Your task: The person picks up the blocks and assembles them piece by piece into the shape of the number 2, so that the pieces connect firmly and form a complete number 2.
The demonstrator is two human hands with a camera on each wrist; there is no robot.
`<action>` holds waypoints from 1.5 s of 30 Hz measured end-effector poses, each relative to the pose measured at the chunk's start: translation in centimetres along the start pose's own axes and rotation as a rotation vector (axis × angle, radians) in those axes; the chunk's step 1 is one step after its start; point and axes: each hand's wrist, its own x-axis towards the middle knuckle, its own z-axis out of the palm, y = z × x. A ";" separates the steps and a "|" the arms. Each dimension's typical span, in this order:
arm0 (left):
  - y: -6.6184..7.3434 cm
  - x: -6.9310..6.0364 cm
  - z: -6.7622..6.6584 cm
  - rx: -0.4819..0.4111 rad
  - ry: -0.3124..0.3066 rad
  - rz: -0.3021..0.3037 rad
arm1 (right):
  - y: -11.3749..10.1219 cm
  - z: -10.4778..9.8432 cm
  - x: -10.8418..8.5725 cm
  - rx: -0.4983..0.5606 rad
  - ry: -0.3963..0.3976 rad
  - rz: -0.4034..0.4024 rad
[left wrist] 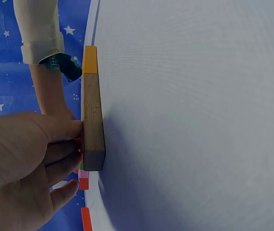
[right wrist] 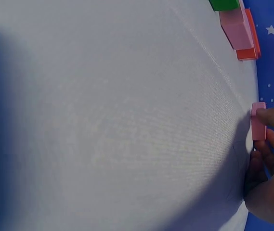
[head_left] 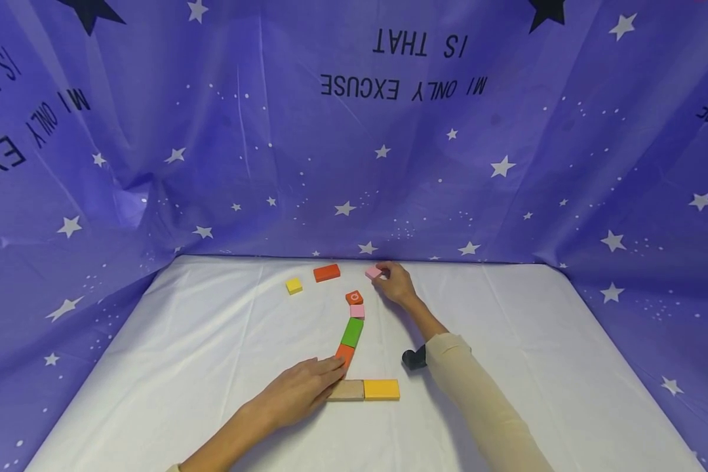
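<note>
At the far side of the table, my right hand (head_left: pixel 396 283) pinches a pink block (head_left: pixel 373 272) between thumb and fingers; the right wrist view shows this pink block (right wrist: pixel 258 122) too. My left hand (head_left: pixel 297 392) rests its extended fingers on an orange block (head_left: pixel 345 356), partly covering it. From there a row runs away: a green block (head_left: pixel 352 332), another pink block (head_left: pixel 357 311) and a red block with a white ring mark (head_left: pixel 354 297). Nearer me, a bare wooden block (head_left: pixel 348 391) lies end to end with a yellow-orange block (head_left: pixel 382 389). The left thumb is close beside the wooden block.
A red block (head_left: pixel 327 273) and a small yellow block (head_left: pixel 294 286) lie apart at the back left. A dark strap-like object (head_left: pixel 413 358) shows at the right forearm, partly hidden by the sleeve. A blue starred curtain (head_left: pixel 354 170) hangs behind the white-covered table (head_left: pixel 212 328).
</note>
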 end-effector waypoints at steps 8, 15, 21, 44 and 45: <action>0.0 -0.1 0.1 0.013 0.022 0.019 | -0.1 0.1 0.0 -0.013 -0.028 -0.039; -0.1 0.0 0.2 0.021 0.022 0.016 | -1.2 0.2 -0.4 0.026 -0.079 -0.109; -0.1 -0.1 0.2 0.014 0.011 0.005 | -2.2 0.8 -0.3 0.039 -0.176 -0.108; -0.3 0.2 0.2 0.038 -0.001 0.021 | -2.9 1.4 0.0 0.002 -0.188 -0.096; -0.3 0.2 0.2 0.038 -0.001 0.022 | -2.9 1.4 -0.1 0.003 -0.187 -0.093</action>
